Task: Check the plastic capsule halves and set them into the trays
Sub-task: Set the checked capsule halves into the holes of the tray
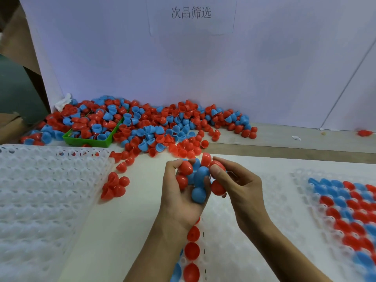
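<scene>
My left hand (pixel 179 198) is cupped palm up and holds a clump of red and blue capsule halves (pixel 198 180) above the middle white tray (pixel 254 231). My right hand (pixel 240 188) meets it from the right and pinches a red half (pixel 216 164) at the top of the clump. A row of red halves (pixel 192 251) sits along that tray's left edge, under my left wrist. The right tray (pixel 301 176) holds several rows of red and blue halves (pixel 350 216).
A big heap of loose red and blue halves (pixel 152 127) lies along the back wall, partly burying a green bin (pixel 87 139). A stack of white trays (pixel 40 196) fills the left. A few red halves (pixel 115 186) lie beside it. A lone red half (pixel 365 132) sits far right.
</scene>
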